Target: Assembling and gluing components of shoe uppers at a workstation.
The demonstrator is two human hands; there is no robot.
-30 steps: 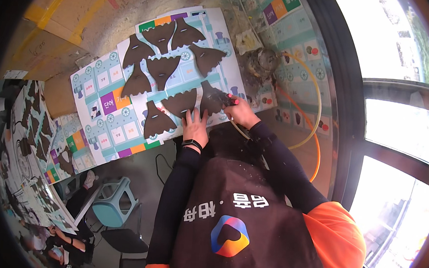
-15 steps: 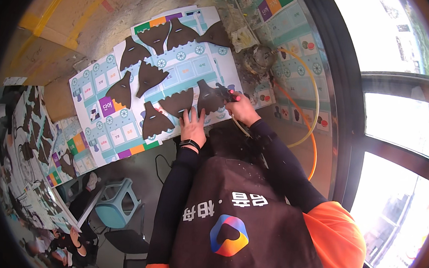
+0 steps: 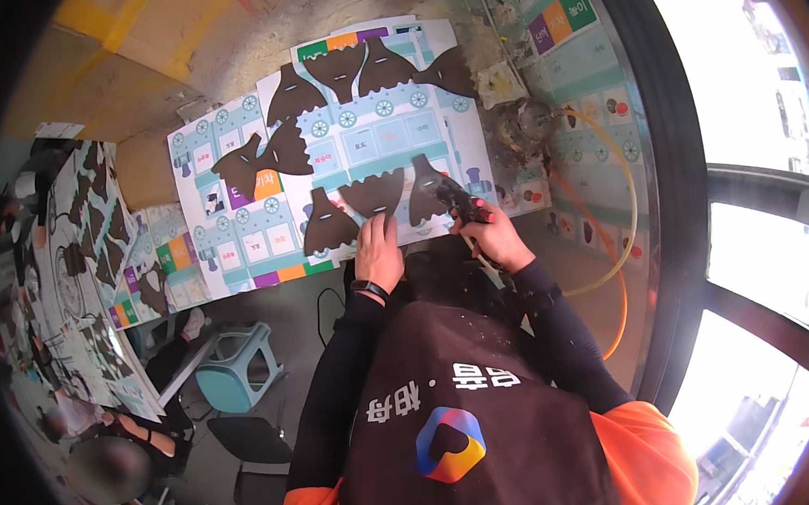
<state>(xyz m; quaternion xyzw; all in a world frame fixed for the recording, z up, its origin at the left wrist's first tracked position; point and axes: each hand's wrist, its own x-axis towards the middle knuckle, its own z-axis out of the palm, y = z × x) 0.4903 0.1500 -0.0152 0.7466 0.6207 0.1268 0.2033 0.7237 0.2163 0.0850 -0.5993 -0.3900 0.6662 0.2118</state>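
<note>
Several dark brown, flat pieces with scalloped edges (image 3: 294, 93) lie on a printed sheet (image 3: 356, 143). My right hand (image 3: 502, 240) is wrapped round a dark spray gun with red knobs (image 3: 463, 203), its front close over the rightmost piece in the near row (image 3: 424, 184). That piece looks greyer on its surface than the others. My left hand (image 3: 379, 260) has its fingers drawn together at the narrow near end of the middle piece (image 3: 373, 191), seemingly pinching it. Left of that lies another scalloped piece (image 3: 329, 223).
A yellow hose (image 3: 634, 206) and an orange hose (image 3: 622, 307) curve down at the right, beside a window frame (image 3: 693, 224). Cardboard (image 3: 132, 14) stands at the back left. Below are a blue stool (image 3: 235, 372) and, farther left, another covered table with people beside it.
The whole view has shifted, so the sheet appears farther right. My left fingers, spread before, are now closer together. Two pieces at the sheet's left have moved leftward, partly over the purple square.
</note>
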